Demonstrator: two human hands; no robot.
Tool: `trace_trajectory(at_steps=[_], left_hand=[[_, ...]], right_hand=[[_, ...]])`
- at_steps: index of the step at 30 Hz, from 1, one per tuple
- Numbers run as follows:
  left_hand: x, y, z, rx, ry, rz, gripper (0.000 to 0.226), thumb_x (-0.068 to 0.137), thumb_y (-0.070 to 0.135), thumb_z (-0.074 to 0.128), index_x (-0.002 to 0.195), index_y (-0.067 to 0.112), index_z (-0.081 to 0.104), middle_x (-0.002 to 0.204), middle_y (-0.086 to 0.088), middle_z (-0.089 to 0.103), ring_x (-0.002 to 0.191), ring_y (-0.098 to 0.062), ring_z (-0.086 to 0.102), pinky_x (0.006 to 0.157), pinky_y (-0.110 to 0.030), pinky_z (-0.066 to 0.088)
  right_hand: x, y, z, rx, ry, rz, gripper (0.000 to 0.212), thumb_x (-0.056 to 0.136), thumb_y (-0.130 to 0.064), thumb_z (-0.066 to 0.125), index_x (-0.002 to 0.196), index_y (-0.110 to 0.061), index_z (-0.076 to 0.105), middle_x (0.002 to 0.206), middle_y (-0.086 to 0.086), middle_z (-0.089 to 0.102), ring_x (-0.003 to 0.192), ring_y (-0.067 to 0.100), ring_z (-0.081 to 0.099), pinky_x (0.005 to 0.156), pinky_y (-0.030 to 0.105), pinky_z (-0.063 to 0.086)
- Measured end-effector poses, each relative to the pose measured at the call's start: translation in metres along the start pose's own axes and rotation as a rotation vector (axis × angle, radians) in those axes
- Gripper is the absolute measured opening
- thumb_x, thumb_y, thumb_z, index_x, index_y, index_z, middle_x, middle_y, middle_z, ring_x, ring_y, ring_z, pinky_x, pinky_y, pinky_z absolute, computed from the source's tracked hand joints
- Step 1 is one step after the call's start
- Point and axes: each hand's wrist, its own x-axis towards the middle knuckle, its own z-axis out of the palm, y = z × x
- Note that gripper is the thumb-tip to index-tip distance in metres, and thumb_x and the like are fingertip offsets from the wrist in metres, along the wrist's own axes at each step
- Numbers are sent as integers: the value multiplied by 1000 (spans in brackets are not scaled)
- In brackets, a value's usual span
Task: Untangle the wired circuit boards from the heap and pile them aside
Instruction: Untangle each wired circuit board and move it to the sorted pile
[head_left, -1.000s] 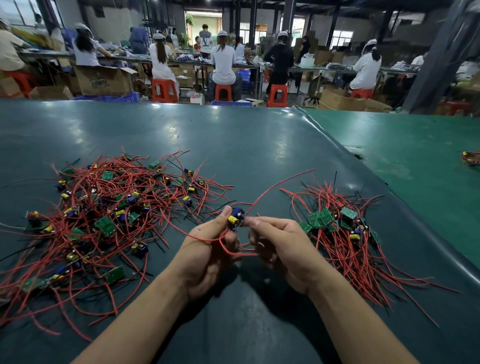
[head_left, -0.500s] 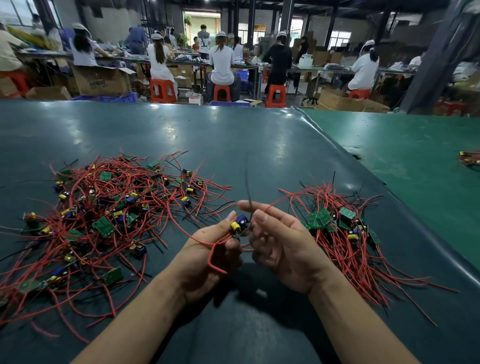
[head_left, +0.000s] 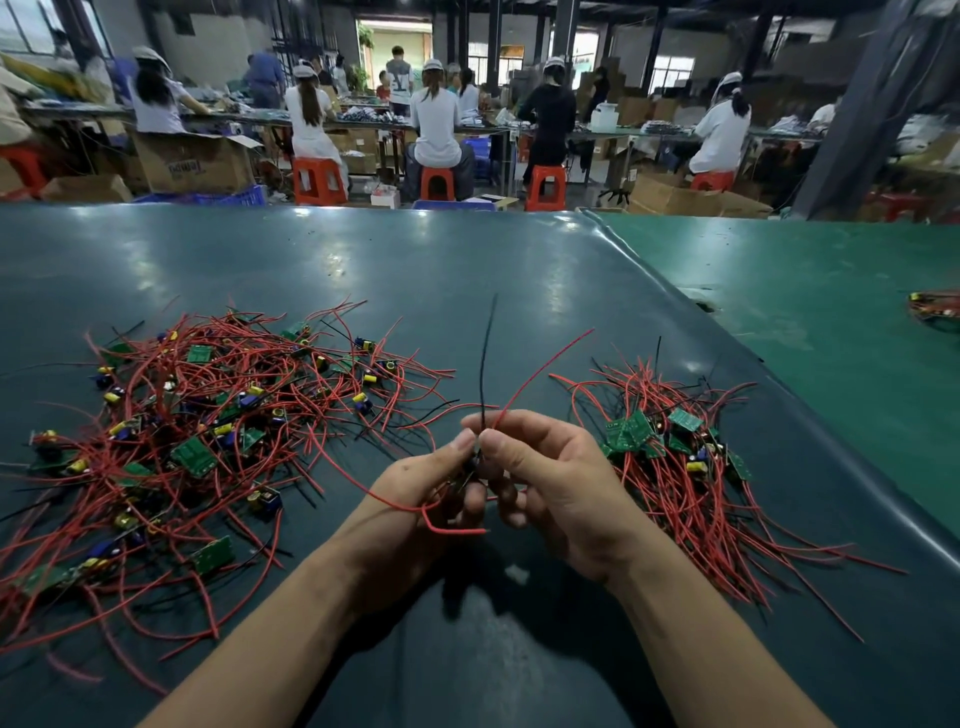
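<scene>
A tangled heap (head_left: 208, 431) of small green circuit boards with red and black wires spreads over the left of the dark table (head_left: 467, 270). A sorted pile (head_left: 670, 457) of the same boards lies to the right. Between them, my left hand (head_left: 421, 499) and my right hand (head_left: 550, 478) meet and hold one wired board, which is mostly hidden between the fingers. My right thumb and forefinger pinch its wires, so a black wire (head_left: 485, 358) and a red wire (head_left: 545, 369) stick up. Another red wire (head_left: 447, 527) loops under my left hand.
A lighter green table (head_left: 805, 291) adjoins on the right, with another small bundle of wired parts (head_left: 935, 312) near its edge. Beyond the table, several people sit on orange stools (head_left: 318, 179) at benches, among cardboard boxes (head_left: 192, 161).
My hands have closed together around the board, hiding its blue and yellow parts. The black and red wires now stand upright from my right fingers.
</scene>
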Motion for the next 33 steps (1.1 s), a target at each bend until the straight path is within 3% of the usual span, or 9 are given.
trace_trajectory(at_steps=[3,6,9,16,19,23,27,30,33], left_hand=[[4,-1,-2,26,-2,-10,27,83,38,61,69,18,72,58,0,50,51,-8,44,49,-16,37],[9,-1,-4,92,33,-41,31,69,45,67,65,15,73,51,-1,50,46,-11,45,46,-17,37],[12,-2,-8,123,21,-37,30,70,46,73,67,16,73,51,-1,49,45,-11,44,47,-17,36],[11,-3,-13,138,-59,-10,35,65,50,74,65,15,72,50,0,50,45,-10,46,52,-20,36],[12,-4,-11,181,-38,8,34,67,51,72,66,17,72,52,-1,51,47,-12,43,54,-24,31],[9,-5,-8,204,-32,11,32,73,45,70,64,14,71,47,-2,47,45,-13,42,54,-28,28],[4,-7,-5,297,-87,42,36,67,49,70,62,13,71,45,-1,47,40,-10,40,45,-22,27],[4,-7,-4,296,-52,54,35,67,47,74,61,12,70,45,-2,46,41,-11,39,45,-24,26],[3,-7,-3,227,-5,71,30,71,38,78,62,11,70,47,-1,49,39,-8,43,40,-16,33]], right_hand=[[2,1,1,-16,79,-18,22,69,-29,75,84,-13,77,67,2,63,53,12,53,37,18,35],[5,2,-1,-14,214,-34,26,64,-30,77,77,-7,76,60,0,55,44,10,40,37,18,31],[6,3,-1,19,250,-20,23,63,-26,78,75,-6,74,58,-1,54,42,8,39,38,18,30],[1,-2,-4,-28,-14,106,28,72,-33,72,90,-12,78,64,6,60,49,12,43,40,18,32],[3,0,-2,-25,104,65,35,66,-32,75,86,-4,75,63,5,56,51,16,38,40,19,29],[8,-3,-8,60,275,13,20,68,-28,73,73,-9,77,58,-3,53,42,5,34,37,16,26],[11,-6,-16,169,397,-50,14,72,-21,71,67,-9,74,66,-1,65,39,5,33,34,16,25],[11,-3,-14,121,345,3,21,81,-28,68,71,-11,76,63,-2,58,39,6,36,36,16,27],[8,-2,-10,33,179,126,32,78,-43,66,79,-14,78,63,-1,54,46,10,40,39,17,27]])
